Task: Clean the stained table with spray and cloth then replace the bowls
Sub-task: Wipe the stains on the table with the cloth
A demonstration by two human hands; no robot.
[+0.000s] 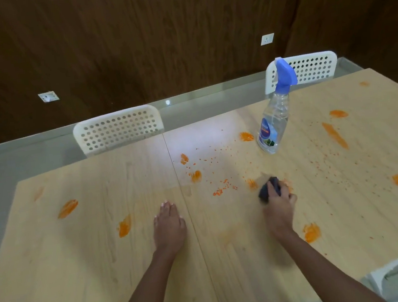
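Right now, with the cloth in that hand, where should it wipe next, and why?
Probably a short push forward and to the left. The right hand grips the dark crumpled cloth on the pale wooden table, and the nearest mess is the orange smear beside the cloth, with loose orange crumbs just past it. The left hand rests flat, steadying.
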